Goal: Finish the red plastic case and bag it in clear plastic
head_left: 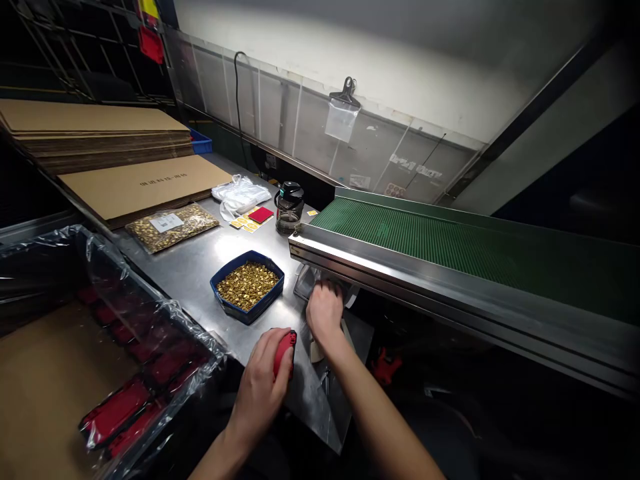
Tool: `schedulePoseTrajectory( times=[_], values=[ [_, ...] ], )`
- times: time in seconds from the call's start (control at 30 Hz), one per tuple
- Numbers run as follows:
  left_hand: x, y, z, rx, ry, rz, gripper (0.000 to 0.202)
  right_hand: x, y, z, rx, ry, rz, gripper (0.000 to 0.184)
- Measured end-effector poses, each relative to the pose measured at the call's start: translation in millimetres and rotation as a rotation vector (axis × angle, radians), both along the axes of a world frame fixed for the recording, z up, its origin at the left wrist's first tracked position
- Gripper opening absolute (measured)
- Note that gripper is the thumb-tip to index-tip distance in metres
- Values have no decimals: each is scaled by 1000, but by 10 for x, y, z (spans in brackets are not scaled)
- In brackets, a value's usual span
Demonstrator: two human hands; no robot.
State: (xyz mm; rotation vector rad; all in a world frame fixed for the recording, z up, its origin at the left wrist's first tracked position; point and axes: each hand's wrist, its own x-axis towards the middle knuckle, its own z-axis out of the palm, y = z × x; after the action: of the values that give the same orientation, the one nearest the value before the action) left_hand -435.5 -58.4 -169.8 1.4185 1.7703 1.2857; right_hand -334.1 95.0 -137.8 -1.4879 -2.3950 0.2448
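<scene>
My left hand is closed around a red plastic part with black edges, held over the front of the metal table. My right hand reaches to a clear, plastic-looking container beside the conveyor's near end. Its fingers are curled down and their tips are hidden, so what they grip does not show. Between the hands and the back of the table, a blue tray holds many small brass-coloured metal pieces.
A green ribbed conveyor runs off to the right. At left stands a plastic-lined box with several red parts. Behind are a bag of brass pieces, cardboard sheets, white bags and a dark bottle.
</scene>
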Motion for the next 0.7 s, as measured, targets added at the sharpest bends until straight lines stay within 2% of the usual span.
schedulePoseTrajectory(
  times=[0.1,0.17,0.23,0.27,0.33,0.37,0.43,0.53,0.7],
  values=[
    [80,-135,140,4,-127,54,40,218,-605,93,-11,210,-6,25],
    [80,-159,172,5,-215,26,59,437,-976,147,-84,380,-15,15],
    [114,-152,180,-28,-310,-165,79,683,-1242,161,-310,732,-72,8],
    [163,-144,177,-73,-379,-305,81,807,-1333,149,-450,933,-109,18],
    [334,-136,156,-198,-534,-528,64,1050,-1452,92,-684,1243,-184,38],
    [447,-139,136,-260,-602,-579,50,1168,-1494,57,-731,1302,-223,43],
    [690,-163,78,-350,-680,-575,36,1396,-1568,-10,-724,1313,-331,46],
    [988,-224,-28,-406,-683,-534,38,1700,-1703,-72,-653,1251,-483,45],
    [1244,-294,-102,-494,-711,-585,36,2034,-1936,-115,-601,1237,-601,52]
  ],
)
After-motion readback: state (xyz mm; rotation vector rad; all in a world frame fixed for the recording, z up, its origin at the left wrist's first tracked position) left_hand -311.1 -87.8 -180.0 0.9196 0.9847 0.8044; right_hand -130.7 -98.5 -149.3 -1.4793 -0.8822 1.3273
